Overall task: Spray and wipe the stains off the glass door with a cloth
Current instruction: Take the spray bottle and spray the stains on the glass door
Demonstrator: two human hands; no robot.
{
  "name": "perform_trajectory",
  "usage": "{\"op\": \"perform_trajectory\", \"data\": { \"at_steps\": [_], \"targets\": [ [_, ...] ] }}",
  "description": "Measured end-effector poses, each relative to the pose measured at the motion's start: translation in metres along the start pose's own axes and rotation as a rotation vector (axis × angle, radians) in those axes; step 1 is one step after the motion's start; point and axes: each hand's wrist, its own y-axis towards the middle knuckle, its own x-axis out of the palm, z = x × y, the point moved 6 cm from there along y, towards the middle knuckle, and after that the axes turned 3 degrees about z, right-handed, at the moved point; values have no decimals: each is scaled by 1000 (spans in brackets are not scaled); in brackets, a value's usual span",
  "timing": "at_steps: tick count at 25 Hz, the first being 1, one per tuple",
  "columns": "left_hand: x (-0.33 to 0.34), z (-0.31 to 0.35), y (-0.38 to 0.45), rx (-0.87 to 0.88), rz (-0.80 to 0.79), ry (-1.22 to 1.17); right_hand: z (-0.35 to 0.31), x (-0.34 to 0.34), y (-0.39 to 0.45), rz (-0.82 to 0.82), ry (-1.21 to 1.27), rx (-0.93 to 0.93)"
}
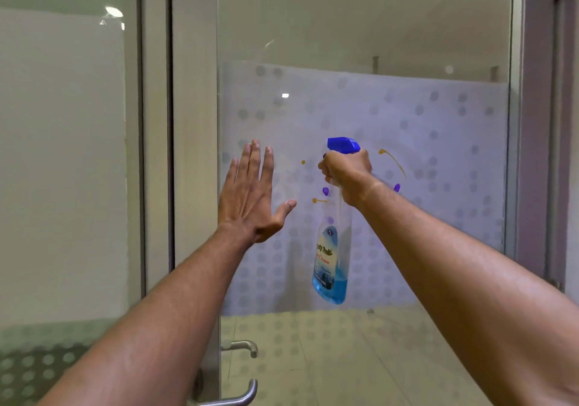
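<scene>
Right hand (344, 170) grips the neck of a clear plastic spray bottle with blue trigger head and blue liquid (332, 249), fingers curled round it, nozzle pointing left, bottle hanging upright in front of the glass. Left hand (253, 195) is flat, fingers straight and together, thumb spread, at the glass door with frosted dotted film band (438, 139); contact unclear. Yellow-brown smears (391, 158) and small purple blobs (326, 190) mark the film around the bottle. Curved brushed-metal lever handle (241, 396) sits low on the grey metal door frame (194, 92). No cloth visible.
</scene>
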Motion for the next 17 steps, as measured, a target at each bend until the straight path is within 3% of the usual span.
{"op": "perform_trajectory", "data": {
  "at_steps": [5, 9, 17],
  "targets": [
    [6, -5, 6, 4, 14, -23, -14, -2, 3, 104, -63, -5],
    [10, -6, 7, 15, 18, -30, -17, -10, 9, 94, -49, -16],
    [13, 8, 6, 36, 13, -44, -34, -107, 35, 380, -66, -27]
  ]
}}
